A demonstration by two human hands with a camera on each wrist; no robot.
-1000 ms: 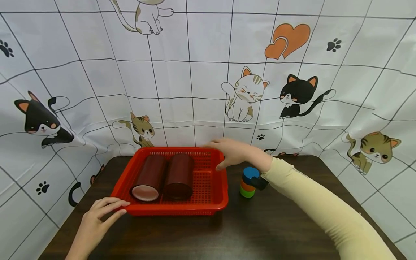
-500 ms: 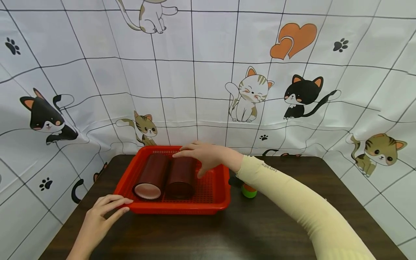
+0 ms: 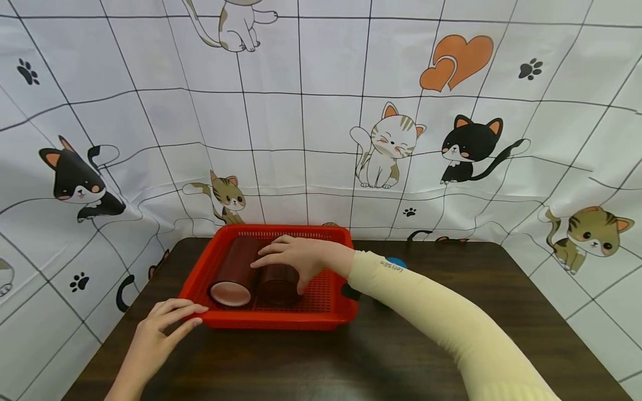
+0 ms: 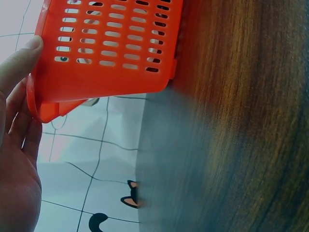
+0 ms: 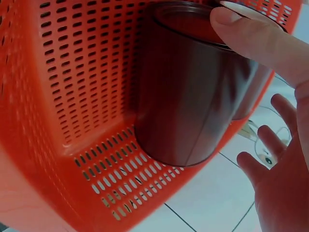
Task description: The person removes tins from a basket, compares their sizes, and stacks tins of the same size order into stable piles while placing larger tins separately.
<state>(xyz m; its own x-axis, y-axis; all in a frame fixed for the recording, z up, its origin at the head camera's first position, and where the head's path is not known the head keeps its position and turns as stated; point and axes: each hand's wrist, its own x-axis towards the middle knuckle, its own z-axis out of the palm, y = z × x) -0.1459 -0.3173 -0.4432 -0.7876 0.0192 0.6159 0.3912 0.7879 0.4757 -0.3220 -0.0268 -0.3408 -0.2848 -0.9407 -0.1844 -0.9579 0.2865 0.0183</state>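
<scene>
A red plastic basket [image 3: 281, 322] with slotted walls rests on the dark wooden table. My left hand [image 3: 160, 328] pinches its near-left corner; in the left wrist view the thumb lies on one side of the rim and the fingers on the other. Two dark brown cylindrical canisters lie side by side in the basket. The left canister [image 3: 241, 262] shows a pale pinkish end. Over the right canister [image 5: 183, 101] hovers my right hand [image 3: 306, 259], fingers spread, thumb near its front end. The right wrist view shows the fingers apart from its side.
Just right of the basket, a blue-topped object [image 3: 396, 262] stands on the table [image 3: 241, 367], mostly hidden behind the right sleeve [image 3: 426, 306]. A white cloth [image 3: 326, 128] printed with cats hangs behind the table and along its sides.
My right hand has moved left and nearer from the basket's far right rim to over the right canister. The sleeve now covers most of the small coloured object. The left hand keeps its grip.
</scene>
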